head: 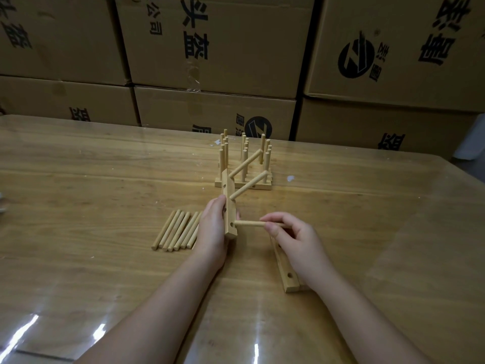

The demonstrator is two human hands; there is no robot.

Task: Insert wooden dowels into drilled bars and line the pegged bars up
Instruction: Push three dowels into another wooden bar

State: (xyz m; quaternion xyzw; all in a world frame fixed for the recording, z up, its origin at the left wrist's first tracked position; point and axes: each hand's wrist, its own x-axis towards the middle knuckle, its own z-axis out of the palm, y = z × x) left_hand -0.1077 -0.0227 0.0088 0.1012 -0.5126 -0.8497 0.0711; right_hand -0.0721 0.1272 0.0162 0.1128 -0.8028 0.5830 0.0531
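My left hand grips a drilled wooden bar, held on edge above the table. Two dowels stick out of that bar toward the upper right. My right hand pinches a third dowel and holds its tip at a hole near the bar's near end. Several loose dowels lie side by side to the left of my left hand. Another drilled bar lies flat under my right hand. Several pegged bars stand lined up farther back, dowels upright.
The wooden table has a glossy top with glare near its front edge. Stacked cardboard boxes form a wall right behind the table's far edge.
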